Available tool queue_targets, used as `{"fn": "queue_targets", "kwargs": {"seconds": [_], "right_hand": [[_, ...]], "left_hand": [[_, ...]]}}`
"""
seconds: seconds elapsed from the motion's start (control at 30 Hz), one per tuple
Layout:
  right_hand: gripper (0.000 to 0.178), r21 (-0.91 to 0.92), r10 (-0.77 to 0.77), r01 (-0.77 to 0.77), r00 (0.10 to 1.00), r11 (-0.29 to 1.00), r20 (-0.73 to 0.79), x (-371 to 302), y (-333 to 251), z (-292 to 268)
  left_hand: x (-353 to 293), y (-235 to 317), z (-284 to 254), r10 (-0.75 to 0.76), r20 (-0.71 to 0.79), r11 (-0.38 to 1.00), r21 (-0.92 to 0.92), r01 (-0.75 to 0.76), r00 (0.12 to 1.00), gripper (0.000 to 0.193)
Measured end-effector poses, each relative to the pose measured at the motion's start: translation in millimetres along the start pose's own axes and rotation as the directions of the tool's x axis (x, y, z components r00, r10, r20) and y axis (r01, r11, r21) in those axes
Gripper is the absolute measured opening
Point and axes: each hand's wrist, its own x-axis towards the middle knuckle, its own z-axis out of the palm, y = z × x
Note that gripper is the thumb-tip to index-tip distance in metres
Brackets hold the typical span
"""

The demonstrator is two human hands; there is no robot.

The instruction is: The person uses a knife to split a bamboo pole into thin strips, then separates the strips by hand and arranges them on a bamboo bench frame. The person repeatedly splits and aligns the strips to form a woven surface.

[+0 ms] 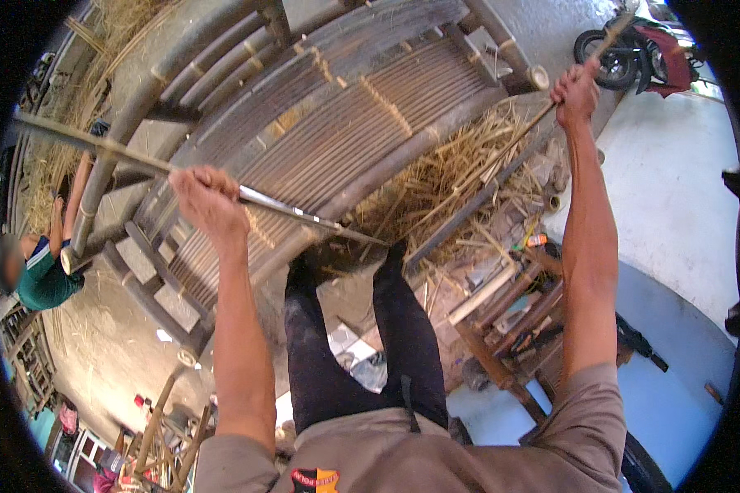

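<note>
My left hand (pixel 212 201) is wrapped round a knife whose long handle (pixel 136 156) reaches out to the far left. Its shiny blade (pixel 275 204) slants down to the right, toward the space over my knees. Raised at the upper right, my right hand (pixel 577 94) grips a thin bamboo strip (pixel 612 37). One end sticks out above the fist; the other runs down and left toward my knees. The knife's far end and the strip's lower end come close together there, but I cannot tell whether they touch.
A slatted bamboo bench (pixel 337 135) stands in front of me. Bamboo shavings (pixel 460 160) heap up at its right. A wooden frame (pixel 510 329) is by my right side, a motorcycle (pixel 649 57) at the far right. A person in a green shirt (pixel 45 279) works at the left.
</note>
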Motion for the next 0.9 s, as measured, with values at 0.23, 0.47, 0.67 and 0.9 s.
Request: {"fn": "queue_targets", "kwargs": {"seconds": [0.23,0.47,0.67,0.9], "right_hand": [[0.067,-0.103,-0.236,0.304,0.877,0.947,0.418,-81.6,14.9,135.2],[0.047,-0.336,-0.321,0.514,0.812,0.789,0.487,-171.2,0.2,267.8],[0.058,-0.343,-0.225,0.41,0.855,0.845,0.466,-221.8,60.9,271.3],[0.062,-0.512,0.088,0.373,0.736,0.774,0.671,-310.7,130.9,260.3]], "left_hand": [[-27.1,-34.2,59.7,0.043,0.37,0.984,0.145,-0.103,0.928,0.033],[-53.4,-23.9,70.9,-0.08,0.475,0.983,0.184,-0.011,0.876,0.027],[-13.6,7.0,-2.4,-0.228,0.247,0.973,0.082,0.214,0.942,0.026],[43.8,123.7,-133.1,-0.181,0.01,0.982,-0.057,0.181,0.983,0.037]]}}
